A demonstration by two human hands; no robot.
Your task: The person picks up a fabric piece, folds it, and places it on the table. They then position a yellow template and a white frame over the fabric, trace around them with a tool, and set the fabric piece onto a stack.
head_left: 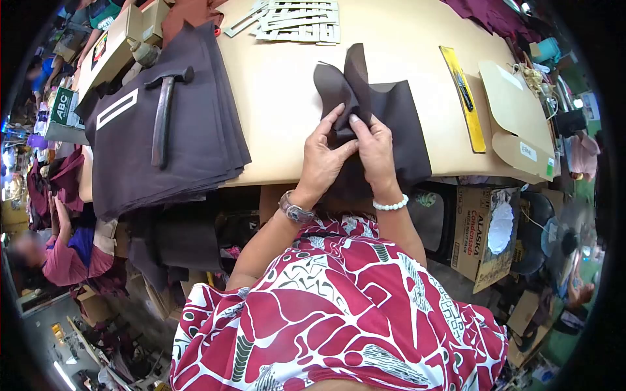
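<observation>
Both hands meet over a dark brown sheet (399, 130) at the table's front edge. Its upper part is folded up into two curled flaps, and the rest hangs a little past the edge. My left hand (326, 156) pinches the fold from the left, with a watch on the wrist. From the right, my right hand (376, 153) grips the same fold, thumb on top, a white bead bracelet at the wrist. The fingertips behind the sheet are hidden.
On the left, a hammer (167, 117) and a pale rectangular frame (117, 109) lie on stacked dark sheets (189, 150). Pale slotted templates (300, 23) lie at the back. A yellow ruler (471, 124) with a pen and a cardboard folder (515, 111) are on the right. Other people are at left.
</observation>
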